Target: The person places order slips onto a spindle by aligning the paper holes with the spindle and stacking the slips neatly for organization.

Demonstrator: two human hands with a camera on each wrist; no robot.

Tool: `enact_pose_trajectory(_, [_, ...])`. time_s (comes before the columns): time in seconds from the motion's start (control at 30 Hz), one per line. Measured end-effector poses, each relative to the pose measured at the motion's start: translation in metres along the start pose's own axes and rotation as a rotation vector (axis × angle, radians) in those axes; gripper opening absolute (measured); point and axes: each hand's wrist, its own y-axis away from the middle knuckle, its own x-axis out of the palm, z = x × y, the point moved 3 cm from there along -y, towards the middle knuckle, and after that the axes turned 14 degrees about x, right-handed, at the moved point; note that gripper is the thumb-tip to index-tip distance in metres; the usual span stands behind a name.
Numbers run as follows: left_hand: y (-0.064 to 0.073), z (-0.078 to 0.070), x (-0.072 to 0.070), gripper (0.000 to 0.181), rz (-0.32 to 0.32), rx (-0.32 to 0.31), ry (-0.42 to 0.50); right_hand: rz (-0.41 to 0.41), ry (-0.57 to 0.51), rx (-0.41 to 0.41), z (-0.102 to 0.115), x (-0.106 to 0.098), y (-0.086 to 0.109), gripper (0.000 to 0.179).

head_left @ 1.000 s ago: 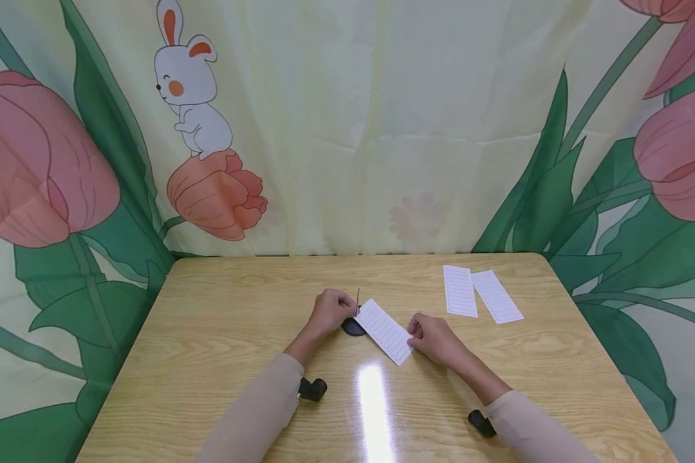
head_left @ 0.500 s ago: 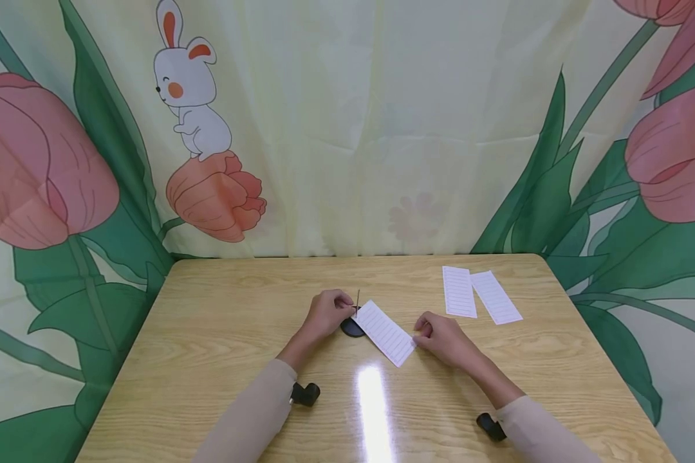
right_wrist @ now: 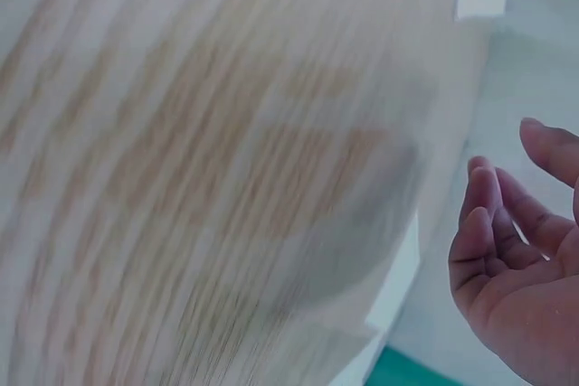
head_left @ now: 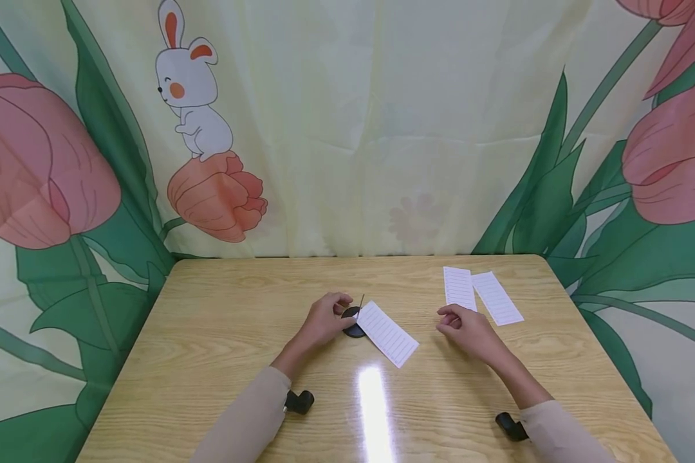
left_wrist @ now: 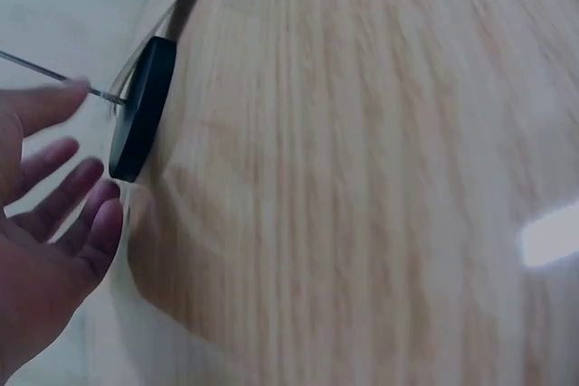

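1. Round black base (left_wrist: 149,110) with thin metal rod (left_wrist: 45,70): one.
2. White lined paper slip (head_left: 389,335), corner at rod: one.
3. Matching slips (head_left: 497,298), farther right: two.
4. Hands: two. Left hand (head_left: 323,321) at rod, fingers apart; right hand (head_left: 469,329) near matching slips, thumb apart from fingers.

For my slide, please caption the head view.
Two hands over a pale wooden table: three white lined paper slips, a round black base.

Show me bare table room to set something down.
Widest: the table left of the left hand. Also its near middle, between the sleeves, and the far strip between the black base and the loose slips. Crowded: the base, with left hand and slanted slip close in, and the loose slips, with the right hand close by.
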Motion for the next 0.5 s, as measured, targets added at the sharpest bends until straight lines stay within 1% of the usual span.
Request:
enact_pose_trajectory(0.17, [0.004, 0.002, 0.000, 0.053, 0.065, 0.046, -0.017, -0.030, 0.012, 0.031, -0.013, -0.013, 0.001, 0.033])
enact_pose_trajectory(0.3, [0.005, 0.004, 0.002, 0.064, 0.099, 0.095, -0.064, -0.054, 0.020, 0.040, -0.023, -0.019, 0.001, 0.037])
enact_pose_trajectory(0.43, [0.006, 0.005, 0.004, 0.072, 0.117, 0.111, -0.083, -0.074, 0.030, 0.039, -0.036, -0.024, -0.001, 0.041])
enact_pose_trajectory(0.5, [0.007, 0.005, 0.004, 0.074, 0.120, 0.107, -0.082, -0.082, 0.030, 0.051, -0.042, -0.027, -0.002, 0.043])
